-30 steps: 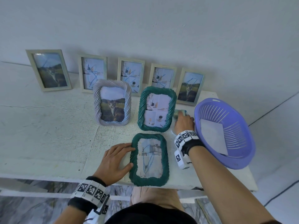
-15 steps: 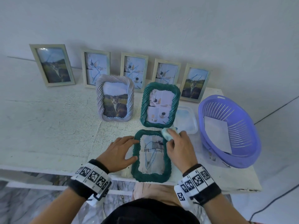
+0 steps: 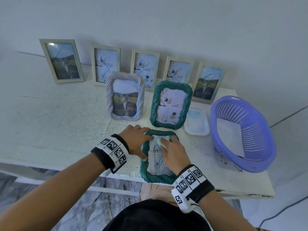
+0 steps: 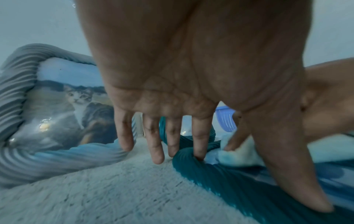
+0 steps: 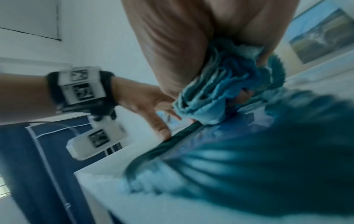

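Black-and-white code squares on both wristbands (image 3: 115, 150), that's all the print I can make out. The green frame (image 3: 143, 170) lies flat at the near edge of the desk (image 3: 66, 122). My read on the left grip (image 3: 136, 140): flat, fingers straight, pressing the frame's left rim. The right grip (image 3: 173, 154) is curled round a bunched cloth (image 3: 160, 142), pushing it onto the glass near the top.
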Demonstrator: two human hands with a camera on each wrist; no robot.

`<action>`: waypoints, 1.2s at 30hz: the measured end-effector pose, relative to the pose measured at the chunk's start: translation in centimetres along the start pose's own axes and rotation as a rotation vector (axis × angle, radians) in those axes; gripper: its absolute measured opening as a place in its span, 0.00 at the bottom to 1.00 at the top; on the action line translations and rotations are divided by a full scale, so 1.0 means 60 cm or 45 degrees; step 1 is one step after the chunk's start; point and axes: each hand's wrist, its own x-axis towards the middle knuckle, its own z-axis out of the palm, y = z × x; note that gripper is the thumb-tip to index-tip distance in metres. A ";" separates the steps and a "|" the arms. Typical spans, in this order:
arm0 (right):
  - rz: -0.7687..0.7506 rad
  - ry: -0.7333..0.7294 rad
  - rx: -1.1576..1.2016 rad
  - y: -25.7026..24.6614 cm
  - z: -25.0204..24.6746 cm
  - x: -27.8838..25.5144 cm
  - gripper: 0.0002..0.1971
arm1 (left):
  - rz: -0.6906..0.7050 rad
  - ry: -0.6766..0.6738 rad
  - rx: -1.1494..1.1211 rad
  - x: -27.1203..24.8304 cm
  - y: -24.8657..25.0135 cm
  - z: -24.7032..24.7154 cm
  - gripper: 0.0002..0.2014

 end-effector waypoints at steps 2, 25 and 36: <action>-0.126 -0.069 0.034 -0.009 0.008 -0.016 0.17 | -0.008 0.000 0.014 0.001 0.006 -0.006 0.45; -0.217 -0.161 -0.275 0.005 -0.025 0.022 0.16 | -0.016 -0.002 -0.081 -0.003 0.002 -0.009 0.46; -0.329 -0.314 -0.183 0.023 -0.033 -0.023 0.17 | -0.017 -0.019 -0.044 -0.004 0.004 -0.011 0.46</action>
